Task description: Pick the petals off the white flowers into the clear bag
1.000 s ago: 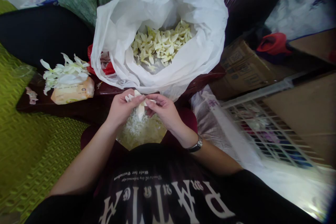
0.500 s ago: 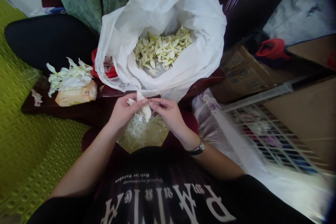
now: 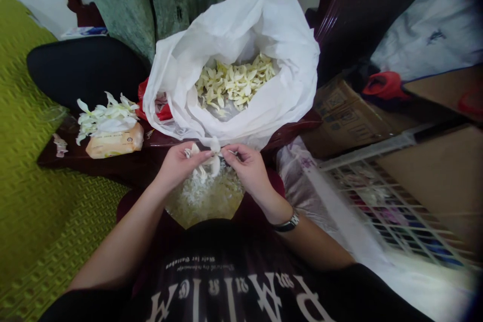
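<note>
My left hand and my right hand meet in front of me, both pinched on one white flower between them. Its petals hang down over a bowl in my lap that holds pale plucked bits. Just beyond my hands stands a large white plastic bag, open at the top and filled with cream-yellow flowers. A watch sits on my right wrist.
A heap of white petals lies on a yellowish packet on the dark low table at left. Green mat covers the floor at left. Cardboard boxes and a white wire rack stand at right.
The view has tilted up a little, so bag and table sit lower in the picture. My hands have stayed together on the flower, whose petals now hang lower.
</note>
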